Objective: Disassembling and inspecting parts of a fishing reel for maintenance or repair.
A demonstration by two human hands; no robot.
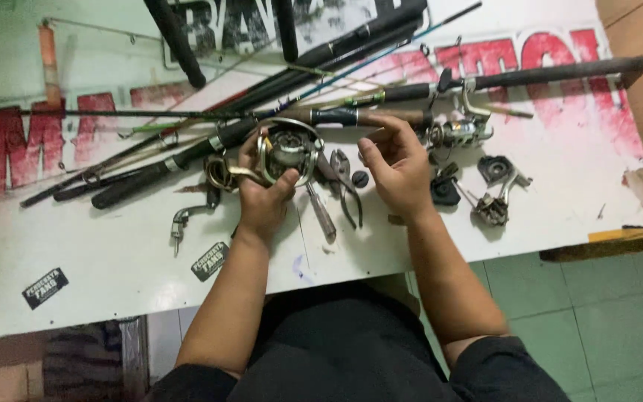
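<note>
**Ana:** White tabletop [113, 260], worn, with faded red lettering, green tiled floor [604, 313] below. What lies left of the reel?

**Ben:** Taking the spinning reel body [286, 152] as the landmark: far left of it a fan of fishing rods [135, 175] runs up to the right, and a loose reel handle [187, 219] lies down-left, with two dark stickers [210, 260] lower still.

**Ana:** And the reel itself?

**Ben:** Raised just above the table in the left hand [262, 197], fingers curled closed around its underside, rotor ring facing up at the camera.

**Ana:** The other hand?

**Ben:** The right hand [396, 167] hovers just right of the reel, fingers half bent, holding nothing I can make out; its fingertips point back left toward the reel, so the reel lies directly left of them, near but apart. Pliers [344, 186] lie on the table between the hands.

**Ana:** Further right?

**Ben:** A second reel mounted on a rod [459, 132], then small dismantled reel parts [496, 190].
</note>
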